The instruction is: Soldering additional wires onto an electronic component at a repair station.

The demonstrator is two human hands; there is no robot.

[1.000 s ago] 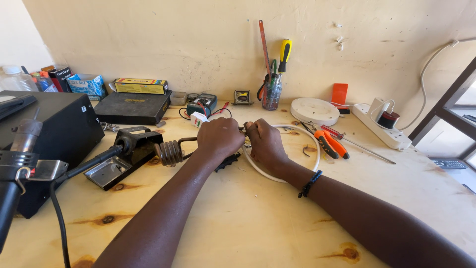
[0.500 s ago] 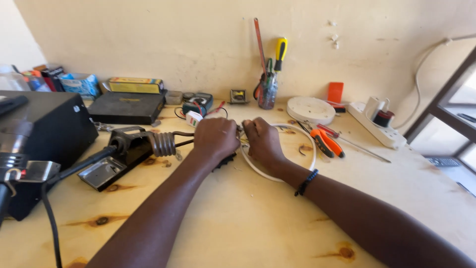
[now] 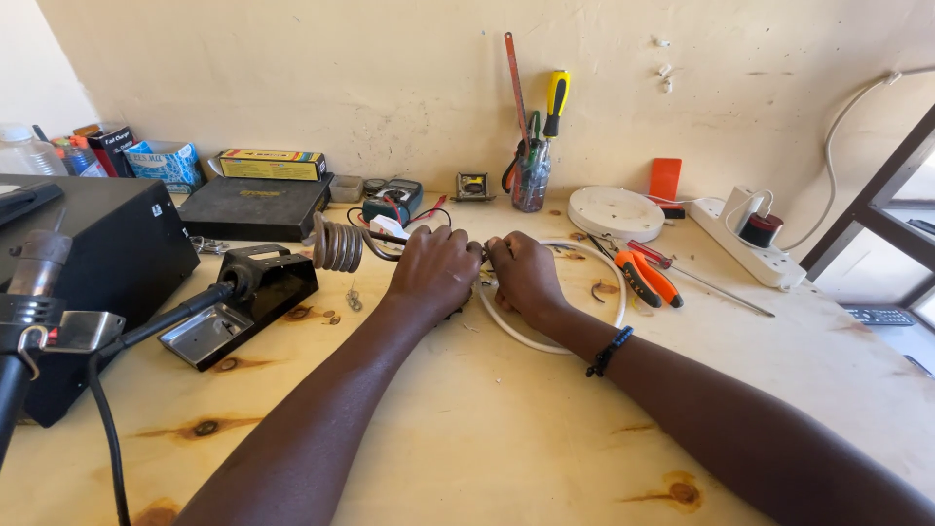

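Fingers: those of the left hand (image 3: 435, 268) are curled downward onto a small dark item at the centre of the frame; the item is hidden under the hand, so whether they are clamped on it cannot be told. Fingers of the right hand (image 3: 523, 273) are likewise bent together, tips meeting the left hand's, close against the white cable (image 3: 545, 343); the grip itself is hidden.

Position: both hands rest knuckles-up on the wooden desk (image 3: 506, 429), just above centre of the frame, touching each other. A dark beaded bracelet (image 3: 609, 351) sits on the right wrist.

White cable: lies in 1 loop on the desk, curving from under the right hand toward the lower right and back up behind it.

Left of the hands: soldering iron stand (image 3: 255, 292) with a coiled metal holder, black, with a shallow tray; a black box unit (image 3: 93, 263) at the far left edge.

Right of the hands: orange-handled pliers (image 3: 646, 278), near the loop; a thin screwdriver beside them; a white power strip (image 3: 745, 244) at the upper right.

Rear of desk, upper centre: glass jar (image 3: 531, 180) holding a yellow-handled screwdriver and other tools; a round white disc (image 3: 616, 212); a flat black case (image 3: 255, 206) at upper left.
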